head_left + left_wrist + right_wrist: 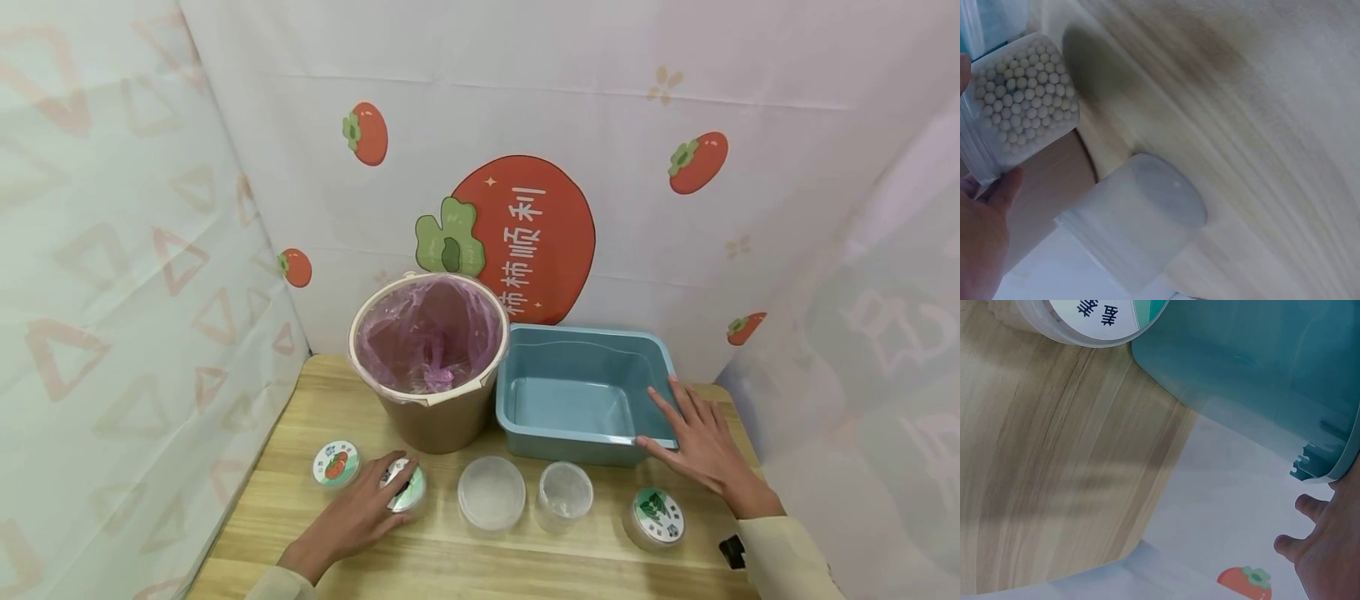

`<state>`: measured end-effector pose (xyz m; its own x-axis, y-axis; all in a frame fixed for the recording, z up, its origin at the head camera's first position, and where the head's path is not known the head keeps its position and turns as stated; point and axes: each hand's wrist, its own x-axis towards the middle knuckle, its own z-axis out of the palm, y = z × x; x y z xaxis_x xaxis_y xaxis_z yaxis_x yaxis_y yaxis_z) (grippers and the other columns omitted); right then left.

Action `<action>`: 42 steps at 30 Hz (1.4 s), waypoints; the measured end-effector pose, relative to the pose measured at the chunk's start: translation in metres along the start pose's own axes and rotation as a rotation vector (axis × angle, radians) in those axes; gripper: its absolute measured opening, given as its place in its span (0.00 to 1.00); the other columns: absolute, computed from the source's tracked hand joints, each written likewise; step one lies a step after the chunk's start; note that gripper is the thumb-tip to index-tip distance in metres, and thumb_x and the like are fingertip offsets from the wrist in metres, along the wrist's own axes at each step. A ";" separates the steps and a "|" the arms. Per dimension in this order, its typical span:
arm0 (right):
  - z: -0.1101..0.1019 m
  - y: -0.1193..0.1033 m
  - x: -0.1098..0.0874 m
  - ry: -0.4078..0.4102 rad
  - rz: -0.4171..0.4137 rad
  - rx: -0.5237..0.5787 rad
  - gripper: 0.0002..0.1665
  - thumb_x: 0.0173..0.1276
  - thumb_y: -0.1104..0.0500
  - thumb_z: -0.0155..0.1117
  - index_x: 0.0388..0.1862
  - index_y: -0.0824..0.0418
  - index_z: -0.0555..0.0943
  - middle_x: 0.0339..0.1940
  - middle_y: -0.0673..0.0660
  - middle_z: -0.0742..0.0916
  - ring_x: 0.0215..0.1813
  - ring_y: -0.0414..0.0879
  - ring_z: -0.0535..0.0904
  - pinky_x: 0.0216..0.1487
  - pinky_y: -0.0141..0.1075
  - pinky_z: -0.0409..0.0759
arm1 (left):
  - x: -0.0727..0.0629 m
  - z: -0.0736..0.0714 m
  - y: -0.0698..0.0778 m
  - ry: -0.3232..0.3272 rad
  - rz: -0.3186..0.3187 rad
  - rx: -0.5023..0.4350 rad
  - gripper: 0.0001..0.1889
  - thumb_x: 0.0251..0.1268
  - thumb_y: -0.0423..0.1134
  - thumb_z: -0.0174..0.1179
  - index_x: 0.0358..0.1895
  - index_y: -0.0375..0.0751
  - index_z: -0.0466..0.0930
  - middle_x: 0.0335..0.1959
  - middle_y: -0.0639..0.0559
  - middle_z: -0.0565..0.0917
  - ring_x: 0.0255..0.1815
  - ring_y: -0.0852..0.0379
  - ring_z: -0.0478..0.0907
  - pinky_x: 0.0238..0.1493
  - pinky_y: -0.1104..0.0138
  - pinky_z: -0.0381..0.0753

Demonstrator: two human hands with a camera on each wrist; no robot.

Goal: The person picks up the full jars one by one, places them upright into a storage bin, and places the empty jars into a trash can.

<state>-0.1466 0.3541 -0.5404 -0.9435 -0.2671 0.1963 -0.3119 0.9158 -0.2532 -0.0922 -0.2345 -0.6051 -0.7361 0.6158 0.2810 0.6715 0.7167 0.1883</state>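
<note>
My left hand grips a round jar by its white-and-green lid. In the left wrist view this jar is full of small beige balls, with the thumb and fingers around its lid end. Left of it stands another jar with a tomato-printed lid. My right hand rests on the right front corner of a blue plastic basin, fingers spread and fairly straight over the rim. Close by that hand stands a jar with a green-leaf label.
A tan bucket with a purple bag liner stands behind the left hand, beside the basin. Two translucent tubs, a wide one and a narrower one, sit between the hands. A small black object lies near the right sleeve. Printed cloth surrounds the wooden table.
</note>
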 end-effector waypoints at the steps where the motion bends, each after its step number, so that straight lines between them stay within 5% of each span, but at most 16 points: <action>1: 0.000 0.000 0.000 0.000 0.000 -0.001 0.56 0.70 0.31 0.70 0.89 0.52 0.63 0.90 0.70 0.59 0.84 0.77 0.58 0.76 0.82 0.54 | 0.001 -0.002 0.001 0.016 0.013 0.004 0.50 0.65 0.56 0.76 0.86 0.45 0.64 0.76 0.35 0.75 0.71 0.42 0.78 0.66 0.47 0.86; 7: 0.002 0.000 -0.001 -0.003 0.007 0.003 0.56 0.71 0.31 0.69 0.90 0.52 0.62 0.91 0.69 0.58 0.84 0.77 0.57 0.77 0.82 0.53 | 0.010 -0.016 0.009 0.074 0.080 0.036 0.52 0.61 0.56 0.78 0.86 0.46 0.65 0.76 0.39 0.75 0.69 0.45 0.79 0.65 0.50 0.86; 19: 0.002 0.000 0.000 0.005 0.009 0.022 0.56 0.71 0.32 0.69 0.90 0.52 0.61 0.91 0.70 0.58 0.84 0.78 0.56 0.79 0.82 0.51 | 0.031 -0.049 0.047 0.028 0.119 0.026 0.52 0.63 0.61 0.76 0.87 0.46 0.63 0.77 0.39 0.73 0.70 0.46 0.78 0.58 0.58 0.89; 28: 0.002 0.000 0.000 -0.006 0.018 0.021 0.57 0.71 0.31 0.69 0.90 0.51 0.60 0.91 0.69 0.57 0.85 0.77 0.56 0.79 0.82 0.50 | 0.050 -0.061 0.070 0.040 0.143 -0.005 0.55 0.60 0.59 0.79 0.88 0.48 0.62 0.78 0.43 0.72 0.70 0.50 0.76 0.59 0.60 0.89; 42: 0.003 -0.001 -0.002 0.004 0.012 0.022 0.57 0.70 0.31 0.69 0.90 0.52 0.61 0.91 0.69 0.57 0.84 0.76 0.57 0.79 0.81 0.50 | 0.104 -0.074 0.115 -0.007 0.186 -0.027 0.50 0.71 0.66 0.69 0.89 0.50 0.59 0.81 0.46 0.68 0.72 0.50 0.73 0.60 0.63 0.88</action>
<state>-0.1447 0.3527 -0.5429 -0.9466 -0.2554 0.1969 -0.3034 0.9120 -0.2761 -0.0848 -0.1124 -0.4846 -0.5998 0.7391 0.3067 0.7979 0.5815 0.1591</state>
